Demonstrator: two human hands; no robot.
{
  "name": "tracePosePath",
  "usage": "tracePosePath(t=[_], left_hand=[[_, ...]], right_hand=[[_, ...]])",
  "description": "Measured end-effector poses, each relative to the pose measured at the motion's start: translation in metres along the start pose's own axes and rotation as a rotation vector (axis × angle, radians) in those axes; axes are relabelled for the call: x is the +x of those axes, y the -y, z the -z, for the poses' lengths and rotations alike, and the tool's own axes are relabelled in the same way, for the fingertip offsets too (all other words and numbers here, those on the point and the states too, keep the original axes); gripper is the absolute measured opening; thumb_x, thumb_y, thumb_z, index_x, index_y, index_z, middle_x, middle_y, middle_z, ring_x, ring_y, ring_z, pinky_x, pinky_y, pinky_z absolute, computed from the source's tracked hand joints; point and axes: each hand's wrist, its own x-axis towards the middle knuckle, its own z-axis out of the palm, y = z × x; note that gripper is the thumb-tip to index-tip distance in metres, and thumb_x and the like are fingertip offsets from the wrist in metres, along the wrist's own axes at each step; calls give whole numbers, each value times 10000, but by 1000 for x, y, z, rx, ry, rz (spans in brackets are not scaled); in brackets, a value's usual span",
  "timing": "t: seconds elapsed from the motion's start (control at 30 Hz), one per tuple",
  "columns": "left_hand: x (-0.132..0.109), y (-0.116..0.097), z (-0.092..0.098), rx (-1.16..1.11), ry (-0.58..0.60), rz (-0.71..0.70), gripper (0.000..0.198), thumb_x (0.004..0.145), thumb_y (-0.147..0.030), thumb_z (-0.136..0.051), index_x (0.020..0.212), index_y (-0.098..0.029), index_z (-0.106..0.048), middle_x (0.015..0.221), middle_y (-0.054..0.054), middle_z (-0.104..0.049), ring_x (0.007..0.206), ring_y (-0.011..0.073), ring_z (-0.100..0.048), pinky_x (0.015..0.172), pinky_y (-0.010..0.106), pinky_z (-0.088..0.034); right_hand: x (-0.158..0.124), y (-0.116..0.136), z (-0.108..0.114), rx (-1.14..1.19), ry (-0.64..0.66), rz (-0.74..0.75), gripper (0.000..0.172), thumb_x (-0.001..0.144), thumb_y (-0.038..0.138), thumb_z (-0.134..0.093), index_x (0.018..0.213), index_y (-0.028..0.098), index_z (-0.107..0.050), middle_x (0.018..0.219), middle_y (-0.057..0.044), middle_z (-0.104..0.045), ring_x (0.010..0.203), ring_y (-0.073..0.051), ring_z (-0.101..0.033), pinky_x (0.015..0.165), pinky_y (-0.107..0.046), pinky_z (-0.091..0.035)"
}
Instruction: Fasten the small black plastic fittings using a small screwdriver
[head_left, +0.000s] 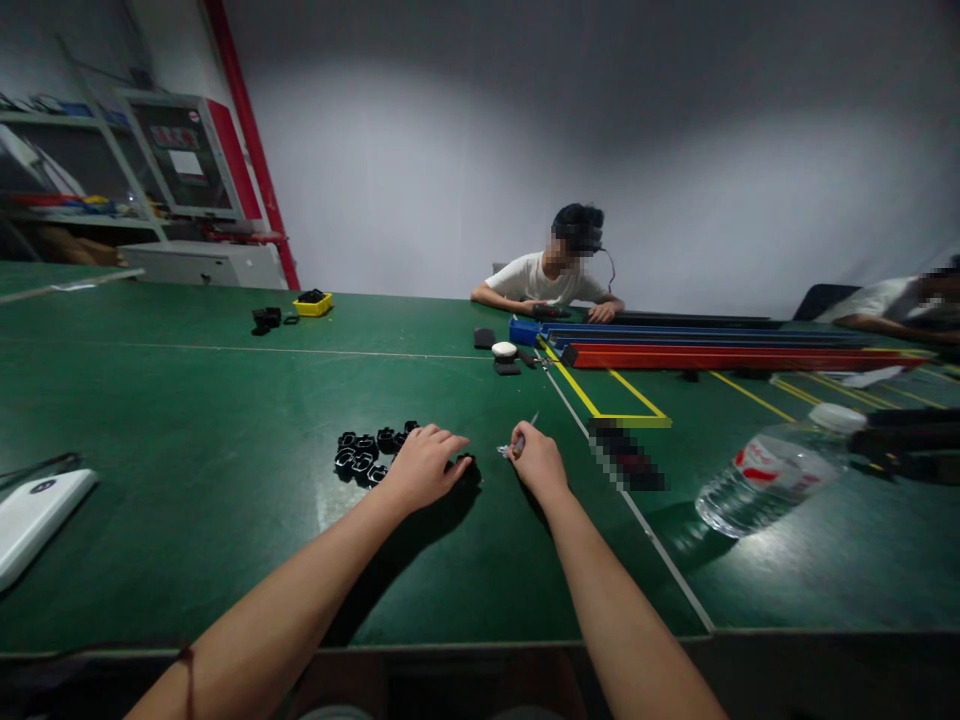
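My left hand (426, 464) hovers low over the green table, fingers stretched out and thumb apart. A small black part (468, 472) lies by its thumb, partly hidden; whether they touch I cannot tell. Just left of this hand sits a cluster of several small black ring-shaped parts (362, 462), some behind my fingers. My right hand (540, 462) is closed around a thin pen-like tool (535, 419), whose slim end sticks up past the fingers. Its exact kind is too small to make out. A small shiny scrap (503, 452) shows at my right fingertips.
A water bottle (772, 475) stands tilted-looking at right, near a blurred dark object (626, 455). A white power-bank-like box (45, 520) lies at left. Red (735, 357) and blue long bars lie farther back. A yellow tray (313, 304) stands far left. A person (551, 280) sits opposite.
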Motion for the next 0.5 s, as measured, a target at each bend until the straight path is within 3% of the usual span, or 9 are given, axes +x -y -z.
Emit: tracePosePath(t=[0.5], left_hand=[[2, 4, 0, -72, -88, 23, 208, 952, -288, -526, 1052, -213, -692, 1023, 59, -730, 1001, 244, -588, 879, 398, -460]], right_hand=[[1, 0, -4, 3, 3, 27, 225, 693, 65, -654, 790, 248, -567, 676, 9, -619, 625, -169, -584, 563, -240, -349]])
